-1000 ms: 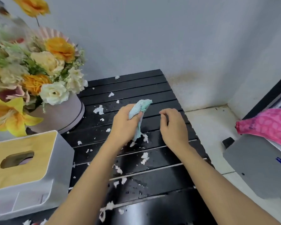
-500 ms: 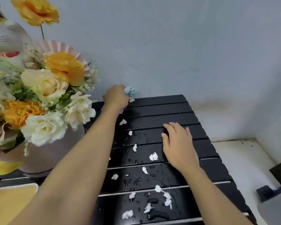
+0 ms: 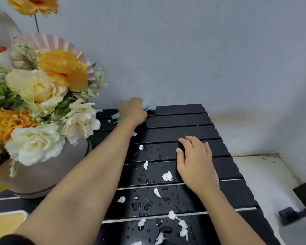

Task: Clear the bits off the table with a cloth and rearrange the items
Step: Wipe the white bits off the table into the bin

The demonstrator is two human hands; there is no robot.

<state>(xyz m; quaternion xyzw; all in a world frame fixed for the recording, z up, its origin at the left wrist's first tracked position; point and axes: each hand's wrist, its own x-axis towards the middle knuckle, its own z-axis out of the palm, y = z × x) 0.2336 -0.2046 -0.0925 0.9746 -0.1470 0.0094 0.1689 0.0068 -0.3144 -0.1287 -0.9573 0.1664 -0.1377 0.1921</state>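
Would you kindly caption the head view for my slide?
Left hand grips cloth at far table edge; right hand rests flat beside bits.

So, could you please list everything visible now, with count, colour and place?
table: one, black, against the grey wall
cloth: one, light blue, far table edge
bits: about a dozen, white, scattered over the middle and near slats
water drops: many, clear, among the bits
flowers: one bunch, orange, cream and white, in the round box
round box: one, pinkish, left on the table
box with yellowish top: one, near left corner, mostly cut off
left hand: one, far edge, grip on the cloth
right hand: one, flat on the table, fingers straight
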